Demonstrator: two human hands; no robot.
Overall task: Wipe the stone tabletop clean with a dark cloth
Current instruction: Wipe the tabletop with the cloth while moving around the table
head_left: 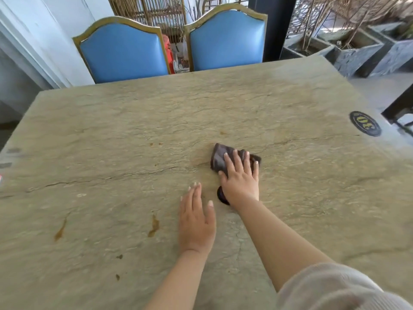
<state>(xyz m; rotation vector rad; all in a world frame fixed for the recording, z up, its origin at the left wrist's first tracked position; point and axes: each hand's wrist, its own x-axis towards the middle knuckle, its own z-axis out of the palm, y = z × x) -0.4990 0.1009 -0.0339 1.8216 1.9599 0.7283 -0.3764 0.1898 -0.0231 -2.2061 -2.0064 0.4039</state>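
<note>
dark cloth (220,158) bunched under right hand (240,179), ahead-right of left hand (196,220) | brown stains (153,225) on stone tabletop (290,186) lie just left of left hand, well left of cloth | right: fingers spread, pressing cloth flat, not clenched | left: released, flat on bare stone, holds nothing

Soft, even daylight fills the scene, brightest at the upper left wall (67,23). The stone tabletop (111,135) shows faint sheen near its far right corner and only weak shadows under the hands. Wide-angle distortion bends the edges; the sleeve (330,289) is blurred.
</note>
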